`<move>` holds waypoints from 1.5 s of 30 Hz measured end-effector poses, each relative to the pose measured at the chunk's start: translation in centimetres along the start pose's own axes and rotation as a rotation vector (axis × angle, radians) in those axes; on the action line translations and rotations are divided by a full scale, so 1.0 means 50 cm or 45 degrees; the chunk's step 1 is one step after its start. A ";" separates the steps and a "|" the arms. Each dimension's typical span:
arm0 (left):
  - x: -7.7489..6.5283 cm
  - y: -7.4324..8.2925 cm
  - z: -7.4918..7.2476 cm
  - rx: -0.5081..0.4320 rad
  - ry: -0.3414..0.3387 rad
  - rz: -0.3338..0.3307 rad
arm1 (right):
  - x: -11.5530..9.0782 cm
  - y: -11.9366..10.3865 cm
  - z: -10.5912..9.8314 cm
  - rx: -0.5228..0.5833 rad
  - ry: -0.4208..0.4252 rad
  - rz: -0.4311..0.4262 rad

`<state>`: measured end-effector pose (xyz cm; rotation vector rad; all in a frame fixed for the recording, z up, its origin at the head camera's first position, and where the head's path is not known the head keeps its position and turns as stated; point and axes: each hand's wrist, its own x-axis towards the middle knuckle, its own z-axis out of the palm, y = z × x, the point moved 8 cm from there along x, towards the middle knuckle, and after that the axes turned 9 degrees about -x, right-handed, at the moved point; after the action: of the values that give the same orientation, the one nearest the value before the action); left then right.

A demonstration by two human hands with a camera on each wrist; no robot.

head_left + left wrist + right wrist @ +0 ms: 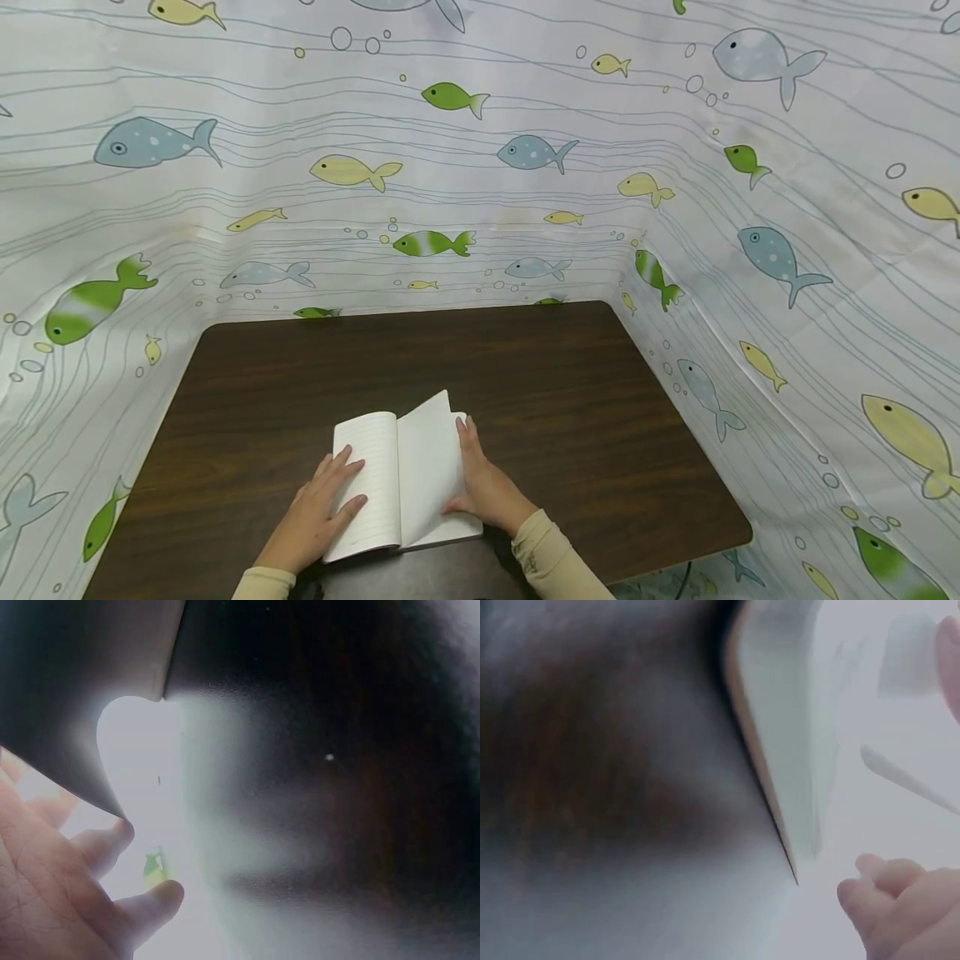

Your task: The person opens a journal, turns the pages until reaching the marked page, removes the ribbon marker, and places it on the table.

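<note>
An open notebook (367, 500) with white pages lies near the front of the table, and faint lines cross its left page. My left hand (318, 508) rests on that page's outer side, fingers spread. One loose page (431, 467) on the right half stands lifted and bent, its upper corner pointing up. Beside its outer edge is my right hand (487, 487), fingers extended upward and thumb apart, touching the page. The left wrist view catches left fingers (154, 911) near a dark cover (67, 682); the right wrist view, blurred and bright, has right fingers (877, 900) near the pages.
The dark brown wooden table (262, 400) extends behind and to both sides of the notebook. White cloth (480, 192) printed with fish surrounds it at the back and sides. A grey surface (427, 571) is at the front edge, below the notebook.
</note>
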<state>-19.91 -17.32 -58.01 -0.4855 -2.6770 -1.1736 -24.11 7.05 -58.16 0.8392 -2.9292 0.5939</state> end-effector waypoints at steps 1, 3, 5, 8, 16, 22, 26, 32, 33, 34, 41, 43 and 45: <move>0.000 0.000 0.000 0.000 -0.002 -0.002 | 0.000 0.000 0.001 0.053 -0.018 0.008; 0.001 -0.002 0.001 0.004 -0.004 -0.007 | -0.002 -0.002 0.003 0.138 -0.058 0.018; 0.001 -0.003 0.001 0.007 -0.006 -0.010 | -0.002 -0.006 0.005 0.216 -0.093 0.023; 0.001 -0.003 0.002 0.016 -0.009 -0.010 | -0.002 -0.012 0.007 0.313 -0.126 0.023; -0.001 -0.006 0.003 0.008 -0.015 -0.023 | -0.006 -0.049 0.014 0.614 -0.230 -0.055; -0.001 -0.002 0.002 0.008 -0.002 -0.007 | -0.013 -0.090 0.014 0.723 -0.301 -0.213; -0.001 -0.005 0.005 0.001 -0.010 -0.027 | -0.018 -0.106 0.017 0.666 -0.378 -0.261; 0.000 -0.006 0.008 0.008 -0.029 -0.053 | -0.023 -0.131 0.032 0.542 -0.476 -0.363; 0.000 -0.005 0.006 0.011 -0.025 -0.041 | -0.023 -0.134 0.036 0.508 -0.480 -0.373; -0.001 -0.003 0.005 0.016 -0.020 -0.028 | -0.023 -0.137 0.039 0.472 -0.485 -0.382; -0.003 -0.007 0.002 -0.039 -0.022 -0.029 | -0.024 -0.162 0.054 0.229 -0.473 -0.442; -0.003 -0.010 0.003 -0.076 -0.030 -0.044 | -0.025 -0.168 0.055 0.167 -0.459 -0.464; -0.004 -0.014 0.003 -0.134 -0.044 -0.072 | -0.025 -0.173 0.054 0.120 -0.447 -0.477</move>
<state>-19.98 -17.70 -58.64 -0.4526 -2.6843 -1.3393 -18.39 -0.06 -57.83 1.6040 -2.9214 0.6096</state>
